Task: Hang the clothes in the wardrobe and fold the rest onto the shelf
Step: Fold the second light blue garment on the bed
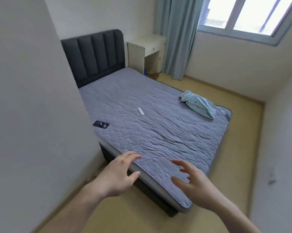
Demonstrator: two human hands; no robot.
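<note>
Neither grip holds anything: left hand (118, 175) and right hand (194, 184) both reach forward with fingers spread and relaxed over the near corner of the bed (158, 137). A crumpled pale blue garment (199, 104) with small dark marks lies bunched by the bed's right edge, towards its far-right corner, well apart from both hands. A white remote (140, 111) rests mid-bed, and a dark phone (100, 124) sits at the left edge
</note>
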